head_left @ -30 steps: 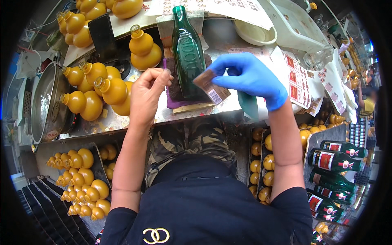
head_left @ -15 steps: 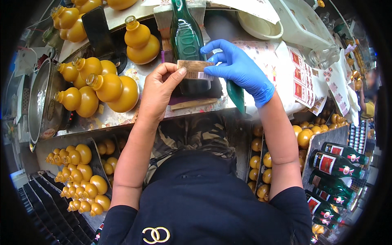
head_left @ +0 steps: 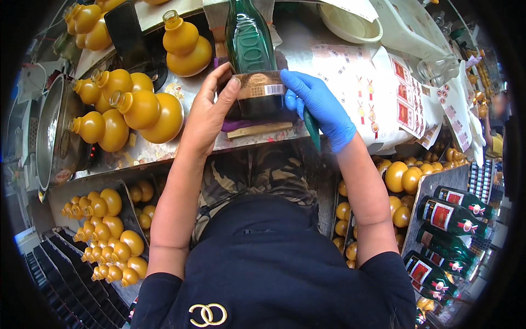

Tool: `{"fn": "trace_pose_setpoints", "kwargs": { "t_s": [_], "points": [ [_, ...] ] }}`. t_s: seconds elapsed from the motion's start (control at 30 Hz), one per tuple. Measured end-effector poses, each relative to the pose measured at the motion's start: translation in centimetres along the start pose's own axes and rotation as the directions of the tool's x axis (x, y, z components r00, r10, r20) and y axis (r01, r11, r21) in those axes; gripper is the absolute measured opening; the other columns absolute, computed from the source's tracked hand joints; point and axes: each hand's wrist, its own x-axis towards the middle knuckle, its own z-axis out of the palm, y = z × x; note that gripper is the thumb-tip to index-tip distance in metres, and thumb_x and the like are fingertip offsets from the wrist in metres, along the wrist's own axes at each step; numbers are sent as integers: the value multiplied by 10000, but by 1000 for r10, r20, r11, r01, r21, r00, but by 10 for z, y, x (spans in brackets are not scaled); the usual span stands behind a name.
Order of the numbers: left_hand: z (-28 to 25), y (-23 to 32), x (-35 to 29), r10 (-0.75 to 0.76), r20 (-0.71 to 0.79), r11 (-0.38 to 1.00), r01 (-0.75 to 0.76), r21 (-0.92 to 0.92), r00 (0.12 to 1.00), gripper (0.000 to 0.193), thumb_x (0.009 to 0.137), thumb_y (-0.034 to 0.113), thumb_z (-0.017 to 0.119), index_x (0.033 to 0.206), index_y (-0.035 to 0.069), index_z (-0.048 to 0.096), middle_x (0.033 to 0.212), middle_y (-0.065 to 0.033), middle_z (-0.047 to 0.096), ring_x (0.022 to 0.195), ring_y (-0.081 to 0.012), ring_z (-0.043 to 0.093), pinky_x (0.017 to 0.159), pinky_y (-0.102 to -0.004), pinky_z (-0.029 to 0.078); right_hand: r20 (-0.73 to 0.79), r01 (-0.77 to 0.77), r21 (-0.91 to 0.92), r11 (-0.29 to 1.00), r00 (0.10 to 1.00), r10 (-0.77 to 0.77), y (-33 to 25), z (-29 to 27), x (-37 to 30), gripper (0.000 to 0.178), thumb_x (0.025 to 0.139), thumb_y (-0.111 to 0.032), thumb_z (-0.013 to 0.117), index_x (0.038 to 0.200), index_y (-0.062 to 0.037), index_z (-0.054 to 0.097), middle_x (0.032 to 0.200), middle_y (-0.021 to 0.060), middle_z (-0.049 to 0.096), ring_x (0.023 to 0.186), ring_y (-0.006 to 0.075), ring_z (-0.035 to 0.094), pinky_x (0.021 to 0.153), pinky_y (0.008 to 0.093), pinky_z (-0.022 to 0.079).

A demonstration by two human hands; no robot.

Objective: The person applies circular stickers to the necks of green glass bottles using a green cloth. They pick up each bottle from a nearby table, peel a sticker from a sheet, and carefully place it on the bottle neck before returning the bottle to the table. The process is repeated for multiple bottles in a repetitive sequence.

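Observation:
A green glass bottle [head_left: 249,41] lies on the bench with its base toward me. Across its lower part is a brown-gold label [head_left: 257,86] with a barcode at its right end. My bare left hand [head_left: 211,101] is closed at the bottle's left side, its thumb on the label's left end. My right hand [head_left: 323,107], in a blue glove, reaches the label's right end with its fingertips. Its curled fingers hold a flat green scraper-like tool [head_left: 312,130], which hangs down beneath the palm. How firmly the label's ends sit on the glass I cannot tell.
Yellow gourd-shaped bottles [head_left: 148,115] crowd the bench on the left, beside a metal pan [head_left: 52,129]. Printed label sheets [head_left: 402,96] cover the right side, below a white bowl [head_left: 350,24]. A wooden strip [head_left: 260,130] lies near the bench edge. Labelled green bottles [head_left: 446,216] are stacked lower right.
The label has gone from being held above the bottle to lying across its lower part. My left fingers have moved round the bottle's left side; my right hand has lowered slightly.

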Motion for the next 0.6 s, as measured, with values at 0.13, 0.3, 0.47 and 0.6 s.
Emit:
{"fn": "trace_pose_setpoints", "kwargs": {
  "t_s": [0.13, 0.3, 0.47, 0.6],
  "points": [
    [-1, -5, 4, -52, 52, 998, 53, -21, 997, 663, 929, 314, 624, 1408, -55, 352, 1376, -157, 457, 1270, -193, 430, 1064, -306, 328, -30, 46, -63, 997, 998, -48, 2, 8, 1, 505, 898, -482, 614, 997, 7, 691, 667, -5, 554, 615, 63, 486, 560, 208, 391],
    [-1, 4, 8, -69, 27, 997, 70, -44, 997, 717, 904, 318, 662, 1414, -65, 334, 1348, -169, 484, 1250, -202, 458, 1064, -304, 333, -4, -62, -63, 996, 998, 62, -5, 3, 3, 524, 881, -497, 631, 989, 12, 696, 652, -3, 550, 586, 68, 479, 562, 212, 403],
    [-4, 0, 8, -43, 102, 997, 50, -64, 994, 749, 879, 300, 696, 1420, -62, 326, 1351, -179, 486, 1266, -209, 448, 1071, -309, 331, 21, -16, -58, 998, 1000, 17, -6, 7, 1, 497, 869, -473, 661, 996, 6, 697, 673, -13, 549, 596, 61, 482, 561, 211, 403],
    [-5, -4, 5, -46, 122, 995, 56, -84, 992, 744, 862, 263, 719, 1417, -57, 341, 1364, -176, 480, 1281, -212, 434, 1080, -317, 322, 49, -31, -69, 997, 998, 35, -3, 7, 2, 489, 862, -457, 678, 1045, -5, 692, 701, -20, 559, 611, 56, 483, 563, 208, 401]
  ]
}}
